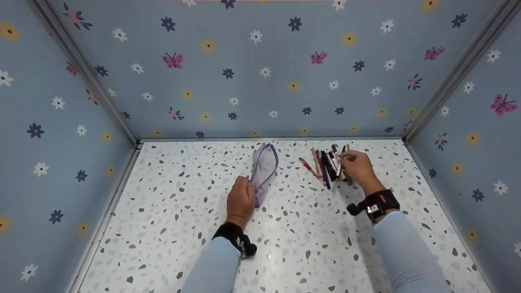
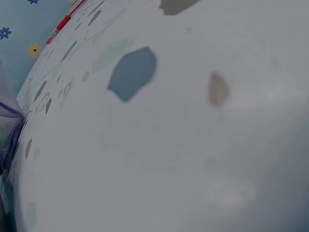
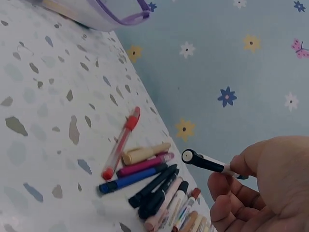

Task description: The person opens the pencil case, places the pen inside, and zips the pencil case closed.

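Observation:
My left hand (image 1: 240,199) grips the near part of a purple-trimmed translucent pouch (image 1: 266,162); its mouth gapes. At the left edge of the left wrist view only a fold of the pouch (image 2: 10,113) shows, and the hand itself is almost wholly out of that view. Over the pile on the right, my right hand (image 1: 358,166) pinches a pen (image 3: 207,162) with a black end and a white part between thumb and fingers. In the right wrist view the pen is raised off the surface. Below it lie several pens and markers (image 3: 145,181), roughly side by side.
A clear pen with red ends (image 3: 120,144) lies at the pile's left side. The speckled white tabletop (image 1: 183,228) is bounded by blue flowered panels (image 1: 260,93) at the back and both sides. Metal rails (image 1: 106,101) run along the panel corners.

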`<state>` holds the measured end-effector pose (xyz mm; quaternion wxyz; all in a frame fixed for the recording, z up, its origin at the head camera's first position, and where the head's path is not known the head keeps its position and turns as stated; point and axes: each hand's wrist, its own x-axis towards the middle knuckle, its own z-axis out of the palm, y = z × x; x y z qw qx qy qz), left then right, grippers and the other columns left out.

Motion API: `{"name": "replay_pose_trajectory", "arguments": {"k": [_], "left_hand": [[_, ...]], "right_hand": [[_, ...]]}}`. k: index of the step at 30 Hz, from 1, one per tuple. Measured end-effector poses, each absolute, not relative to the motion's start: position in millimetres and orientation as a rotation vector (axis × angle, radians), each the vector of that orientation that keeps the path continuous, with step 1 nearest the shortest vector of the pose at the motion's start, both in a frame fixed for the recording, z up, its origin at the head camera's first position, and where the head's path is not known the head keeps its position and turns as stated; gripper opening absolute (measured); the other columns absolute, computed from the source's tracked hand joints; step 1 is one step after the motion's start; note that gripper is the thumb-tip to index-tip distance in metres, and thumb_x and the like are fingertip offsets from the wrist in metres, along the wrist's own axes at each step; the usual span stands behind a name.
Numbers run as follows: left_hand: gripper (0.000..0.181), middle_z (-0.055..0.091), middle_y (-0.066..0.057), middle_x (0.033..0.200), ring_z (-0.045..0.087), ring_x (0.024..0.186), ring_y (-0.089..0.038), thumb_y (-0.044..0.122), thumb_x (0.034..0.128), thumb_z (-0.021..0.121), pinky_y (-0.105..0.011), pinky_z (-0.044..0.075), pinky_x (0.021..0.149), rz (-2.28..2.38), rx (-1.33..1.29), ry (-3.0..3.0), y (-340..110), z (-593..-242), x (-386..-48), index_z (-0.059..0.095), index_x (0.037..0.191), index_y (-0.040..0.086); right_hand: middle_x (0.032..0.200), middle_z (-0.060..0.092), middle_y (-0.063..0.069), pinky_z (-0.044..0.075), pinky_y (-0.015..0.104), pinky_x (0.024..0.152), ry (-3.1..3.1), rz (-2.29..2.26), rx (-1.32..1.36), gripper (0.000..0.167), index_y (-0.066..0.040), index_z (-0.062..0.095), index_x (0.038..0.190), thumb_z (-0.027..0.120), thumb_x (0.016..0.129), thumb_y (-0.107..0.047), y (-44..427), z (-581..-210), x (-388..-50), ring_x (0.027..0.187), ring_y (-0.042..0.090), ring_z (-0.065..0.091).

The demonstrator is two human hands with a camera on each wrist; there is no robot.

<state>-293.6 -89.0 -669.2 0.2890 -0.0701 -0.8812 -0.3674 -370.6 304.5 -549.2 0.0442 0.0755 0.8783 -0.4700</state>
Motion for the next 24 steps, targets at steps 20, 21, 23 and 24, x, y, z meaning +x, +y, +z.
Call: {"name": "replay_pose_trajectory", "arguments": {"k": [20, 21, 23, 24], "left_hand": [[0.017, 0.053, -0.012, 0.091, 0.047, 0.071, -0.025, 0.013, 0.1118, 0.052, -0.045, 0.050, 0.065, -0.958, -0.210, -2.324, -87, -667, -293, 0.053, 0.096, 0.006], [0.017, 0.053, -0.012, 0.091, 0.047, 0.071, -0.025, 0.013, 0.1117, 0.052, -0.045, 0.050, 0.065, -0.956, -0.210, -2.323, -87, -667, -293, 0.053, 0.096, 0.006], [0.017, 0.053, -0.012, 0.091, 0.047, 0.072, -0.024, 0.013, 0.1117, 0.051, -0.044, 0.050, 0.065, -0.954, -0.207, -2.326, -88, -668, -293, 0.053, 0.096, 0.006], [0.017, 0.053, -0.011, 0.091, 0.047, 0.072, -0.023, 0.013, 0.1116, 0.051, -0.044, 0.049, 0.064, -0.955, -0.205, -2.327, -88, -667, -293, 0.053, 0.096, 0.007]], "right_hand": [[0.102, 0.081, 0.011, 0.057, 0.024, 0.073, 2.692, -1.652, -0.169, 0.017, -0.005, 0.079, 0.121, 0.072, 0.108, -0.011, 176, -543, -364, 0.088, 0.021, 0.076], [0.101, 0.081, 0.012, 0.057, 0.024, 0.073, 2.706, -1.656, -0.189, 0.016, -0.004, 0.079, 0.120, 0.072, 0.107, -0.010, 170, -542, -364, 0.087, 0.021, 0.076], [0.101, 0.081, 0.012, 0.057, 0.025, 0.074, 2.738, -1.665, -0.229, 0.014, -0.004, 0.080, 0.118, 0.073, 0.107, -0.009, 157, -542, -363, 0.088, 0.022, 0.078], [0.101, 0.082, 0.012, 0.057, 0.025, 0.075, 2.758, -1.660, -0.249, 0.014, -0.005, 0.080, 0.118, 0.074, 0.106, -0.009, 151, -542, -362, 0.088, 0.021, 0.078]]}}
